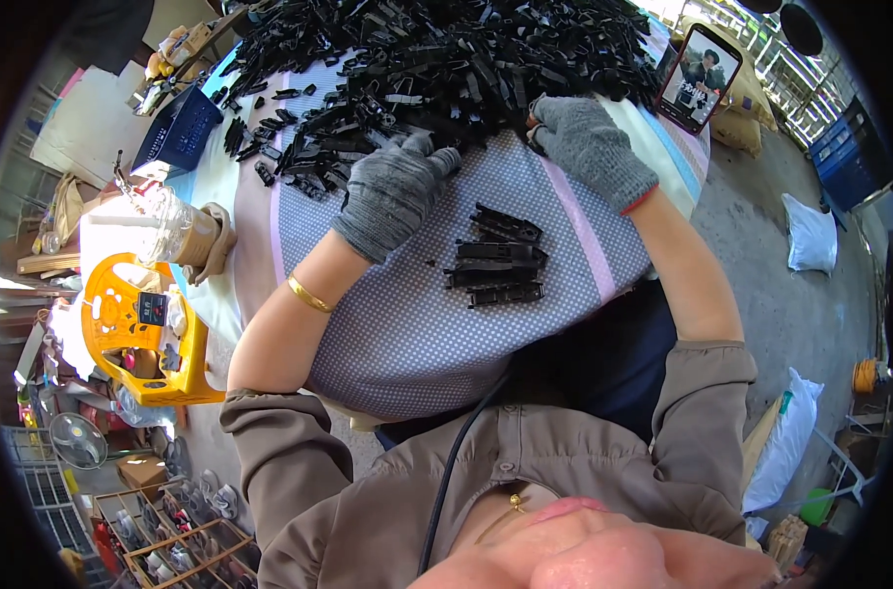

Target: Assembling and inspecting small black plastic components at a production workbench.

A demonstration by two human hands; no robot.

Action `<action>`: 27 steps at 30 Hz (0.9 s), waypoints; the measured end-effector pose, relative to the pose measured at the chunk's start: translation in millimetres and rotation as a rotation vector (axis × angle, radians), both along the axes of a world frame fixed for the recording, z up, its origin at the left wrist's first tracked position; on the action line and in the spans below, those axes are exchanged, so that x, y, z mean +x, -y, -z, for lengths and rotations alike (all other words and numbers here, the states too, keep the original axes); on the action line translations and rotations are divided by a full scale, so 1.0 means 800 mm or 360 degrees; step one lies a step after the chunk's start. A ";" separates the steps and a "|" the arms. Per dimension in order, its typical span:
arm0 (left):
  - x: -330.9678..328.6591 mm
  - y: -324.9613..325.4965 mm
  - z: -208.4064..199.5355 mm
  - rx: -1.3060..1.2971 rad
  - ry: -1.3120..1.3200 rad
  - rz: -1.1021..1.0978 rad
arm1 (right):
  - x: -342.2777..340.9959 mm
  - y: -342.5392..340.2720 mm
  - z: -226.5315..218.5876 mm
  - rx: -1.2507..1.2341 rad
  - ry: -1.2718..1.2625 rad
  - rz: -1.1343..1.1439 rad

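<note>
A large heap of black plastic clip-like pieces (436, 69) covers the far side of a cloth-covered round table (417, 324). My left hand (392, 191), in a grey knit glove, rests at the near edge of the heap with its fingers curled in; what they hold, if anything, is hidden. Farther right, my right hand (589, 147), gloved the same way, reaches the heap's edge. Its fingers are bent inward and their grip is out of sight. Between my forearms, nearer to me, several black clips (500, 253) lie side by side, apart from the heap.
A phone (700, 79) stands at the table's right edge. To the left are a blue plastic basket (178, 133), a clear jar (166, 228) and a yellow plastic chair (122, 294). White sacks (810, 234) lie on the floor at right.
</note>
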State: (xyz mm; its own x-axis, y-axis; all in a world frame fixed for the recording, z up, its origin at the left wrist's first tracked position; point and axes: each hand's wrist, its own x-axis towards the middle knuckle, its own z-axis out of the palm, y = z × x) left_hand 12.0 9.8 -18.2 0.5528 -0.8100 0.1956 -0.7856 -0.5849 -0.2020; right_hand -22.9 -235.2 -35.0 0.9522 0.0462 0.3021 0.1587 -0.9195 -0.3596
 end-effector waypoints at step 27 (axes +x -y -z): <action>-0.054 0.000 0.006 -0.0256 -0.0435 -0.0063 | -0.058 -0.044 -0.028 -0.0557 -0.0204 -0.0260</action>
State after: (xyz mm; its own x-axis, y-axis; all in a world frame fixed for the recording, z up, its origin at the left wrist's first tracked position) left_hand -31.1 9.4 -22.7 0.6333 -0.7573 0.1595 -0.7738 -0.6236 0.1112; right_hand -69.3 -200.0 -12.9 0.9527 0.2790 0.1203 0.2872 -0.9562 -0.0560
